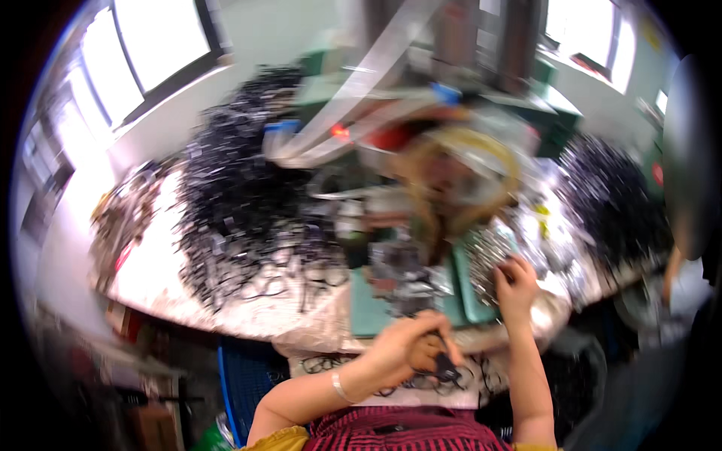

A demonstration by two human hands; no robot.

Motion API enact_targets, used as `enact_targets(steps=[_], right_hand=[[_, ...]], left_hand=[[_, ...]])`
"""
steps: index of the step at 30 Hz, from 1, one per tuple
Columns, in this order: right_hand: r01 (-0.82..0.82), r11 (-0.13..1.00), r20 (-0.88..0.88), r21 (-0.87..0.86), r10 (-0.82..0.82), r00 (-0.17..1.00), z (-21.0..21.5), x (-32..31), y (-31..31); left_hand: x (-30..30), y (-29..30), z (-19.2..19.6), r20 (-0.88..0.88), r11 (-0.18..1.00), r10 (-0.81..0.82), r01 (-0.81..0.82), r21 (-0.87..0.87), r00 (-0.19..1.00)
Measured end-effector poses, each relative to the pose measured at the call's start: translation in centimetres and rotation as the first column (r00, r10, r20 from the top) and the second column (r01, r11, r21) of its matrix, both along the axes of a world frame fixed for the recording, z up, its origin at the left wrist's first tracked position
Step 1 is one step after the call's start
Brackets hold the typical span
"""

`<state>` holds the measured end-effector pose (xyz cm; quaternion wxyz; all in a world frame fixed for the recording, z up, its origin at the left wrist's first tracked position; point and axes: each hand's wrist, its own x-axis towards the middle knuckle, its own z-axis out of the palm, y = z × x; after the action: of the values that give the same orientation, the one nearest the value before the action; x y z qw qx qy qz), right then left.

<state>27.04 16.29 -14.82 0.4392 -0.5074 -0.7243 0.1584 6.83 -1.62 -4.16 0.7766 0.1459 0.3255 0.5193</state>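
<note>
My left hand [421,342], with a pale bangle at its wrist, is closed around a small black part [445,367] in front of the machine. Blur hides the exact kind of that part. Reaching farther right, my right hand [517,289] has its fingers curled together at the edge of a green tray [481,310]. Small shiny metal pieces [485,255] fill this tray, and whatever the fingertips pinch is too small to make out. Behind both hands stands a bench machine with a blurred metal fixture [406,274] on a green base [365,316].
A large heap of black looped parts [241,180] covers the left of the table, and another dark heap [613,199] lies at right. Clear plastic bags [553,233] rest beside the tray. A yellowish hose ring [511,161] hangs before the machine. A blue basket [244,383] is below the table edge.
</note>
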Motion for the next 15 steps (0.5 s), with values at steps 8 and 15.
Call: enact_targets(steps=[8,15], right_hand=[[-0.249,0.946,0.271,0.209,0.188,0.944,1.1,-1.7,0.5],[-0.078,0.992,-0.306,-0.095,0.046,0.951,-0.2,1.6,-2.0]], left_hand=[[-2.0,0.1,-3.3,-0.065,0.96,-0.157,0.168,0.225,0.985],[-26.2,-11.0,-8.8,-0.807,0.602,0.557,-0.573,0.556,-0.197]])
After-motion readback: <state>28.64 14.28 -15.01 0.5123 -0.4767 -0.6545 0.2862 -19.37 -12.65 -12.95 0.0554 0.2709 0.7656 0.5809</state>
